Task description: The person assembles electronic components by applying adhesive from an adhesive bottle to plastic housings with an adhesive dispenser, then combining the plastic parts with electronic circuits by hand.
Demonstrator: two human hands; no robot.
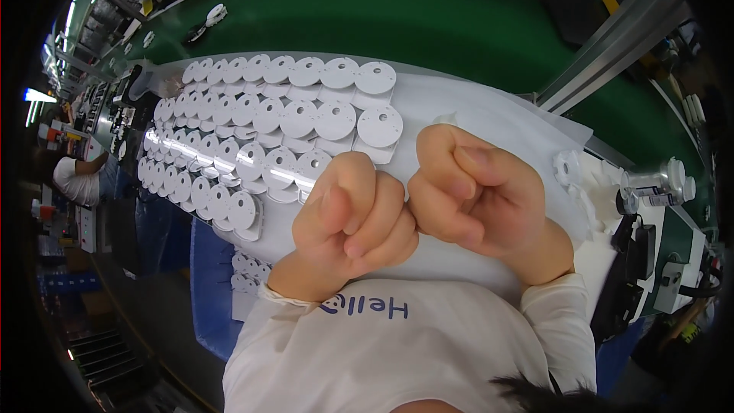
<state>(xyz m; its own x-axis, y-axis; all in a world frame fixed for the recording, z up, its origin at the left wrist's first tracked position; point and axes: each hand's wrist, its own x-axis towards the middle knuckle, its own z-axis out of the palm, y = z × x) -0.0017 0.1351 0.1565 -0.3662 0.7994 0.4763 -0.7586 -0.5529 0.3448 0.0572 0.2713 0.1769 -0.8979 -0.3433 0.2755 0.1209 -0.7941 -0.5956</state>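
My left hand (348,218) and my right hand (482,191) are raised in front of my chest, both curled into fists. Their knuckles meet or nearly meet in the middle. No object shows in either fist. Just beyond my left hand, rows of round white discs (380,127), each with a small hole near the rim, lie overlapping on flat white pieces. A translucent white sheet (451,99) covers the work surface beneath them. Parts of the nearest row are hidden behind my left hand.
A green conveyor or bench top (459,15) runs along the far side, with a metal post (612,38) at right. Clear jars (659,183) stand at the right edge. A blue bin (210,283) with more white parts is at lower left. Another person (76,180) sits far left.
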